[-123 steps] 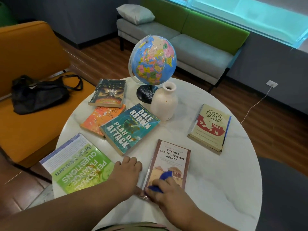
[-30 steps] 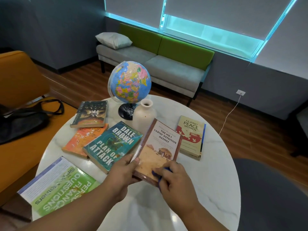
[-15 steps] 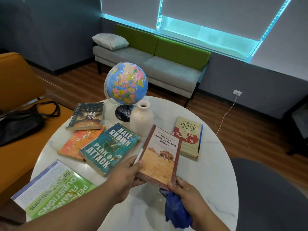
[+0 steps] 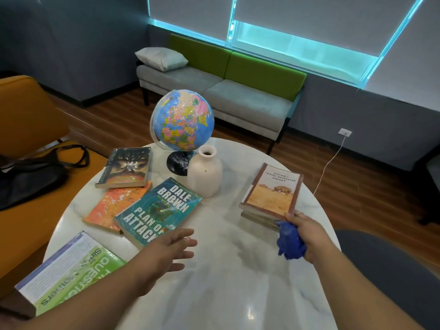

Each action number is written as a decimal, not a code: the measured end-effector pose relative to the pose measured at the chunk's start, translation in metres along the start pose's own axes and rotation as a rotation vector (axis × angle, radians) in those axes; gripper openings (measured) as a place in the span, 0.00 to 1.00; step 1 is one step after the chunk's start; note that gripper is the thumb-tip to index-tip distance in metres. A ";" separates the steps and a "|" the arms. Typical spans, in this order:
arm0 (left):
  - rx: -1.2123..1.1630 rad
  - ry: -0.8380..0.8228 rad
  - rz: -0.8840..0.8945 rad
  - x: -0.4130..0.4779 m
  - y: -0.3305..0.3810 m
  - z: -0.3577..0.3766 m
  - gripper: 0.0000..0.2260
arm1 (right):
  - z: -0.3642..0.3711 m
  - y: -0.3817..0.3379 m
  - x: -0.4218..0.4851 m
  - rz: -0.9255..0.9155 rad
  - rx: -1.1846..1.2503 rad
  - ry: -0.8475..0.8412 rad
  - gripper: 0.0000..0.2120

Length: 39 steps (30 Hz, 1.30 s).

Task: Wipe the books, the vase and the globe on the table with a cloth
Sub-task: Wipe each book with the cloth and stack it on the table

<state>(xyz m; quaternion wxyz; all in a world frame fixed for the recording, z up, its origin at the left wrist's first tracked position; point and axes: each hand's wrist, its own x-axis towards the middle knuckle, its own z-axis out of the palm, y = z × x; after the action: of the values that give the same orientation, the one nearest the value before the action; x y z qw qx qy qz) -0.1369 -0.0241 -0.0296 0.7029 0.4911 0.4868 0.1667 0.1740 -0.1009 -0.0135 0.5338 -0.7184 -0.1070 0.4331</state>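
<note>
My right hand [image 4: 307, 236] grips a crumpled blue cloth [image 4: 289, 244], and its thumb touches the near corner of the tan detective novel [image 4: 273, 190]. That novel lies on top of another book [image 4: 257, 219] at the table's right. My left hand [image 4: 166, 251] hovers with straight fingers, holding nothing, beside the teal Dale Brown book [image 4: 159, 210]. The globe [image 4: 183, 120] and the cream vase [image 4: 204, 175] stand at the far middle. An orange book [image 4: 112, 203], a dark book [image 4: 126, 167] and a green book [image 4: 66, 270] lie on the left.
All of it rests on a round white marble table [image 4: 238, 270]. An orange chair with a black bag [image 4: 31, 172] stands to the left and a dark seat [image 4: 381, 270] to the right. A grey and green sofa [image 4: 226, 91] stands behind.
The detective novel went from both hands, in front of me, onto the book at the right. My left hand let go of it and now hovers over the table.
</note>
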 end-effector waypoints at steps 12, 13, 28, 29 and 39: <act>0.036 0.135 -0.031 -0.007 -0.010 -0.039 0.11 | -0.007 0.023 0.065 0.060 -0.526 0.242 0.11; 0.041 0.138 -0.034 -0.007 -0.011 -0.039 0.10 | -0.006 0.023 0.063 0.041 -0.585 0.251 0.12; 0.099 0.135 -0.032 -0.008 -0.010 -0.043 0.11 | -0.008 0.012 0.069 0.059 -0.823 0.202 0.16; 0.098 0.139 -0.029 -0.008 -0.011 -0.046 0.12 | -0.009 0.014 0.070 0.061 -0.842 0.207 0.17; 0.305 0.366 0.104 -0.017 -0.013 -0.094 0.08 | 0.031 0.030 0.005 0.064 -0.247 0.243 0.07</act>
<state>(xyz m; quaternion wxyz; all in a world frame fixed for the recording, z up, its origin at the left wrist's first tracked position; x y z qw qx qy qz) -0.2276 0.0070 -0.0354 0.5113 0.5774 0.5997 0.2134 0.1445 -0.0890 -0.0430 0.4365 -0.8285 -0.0712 0.3434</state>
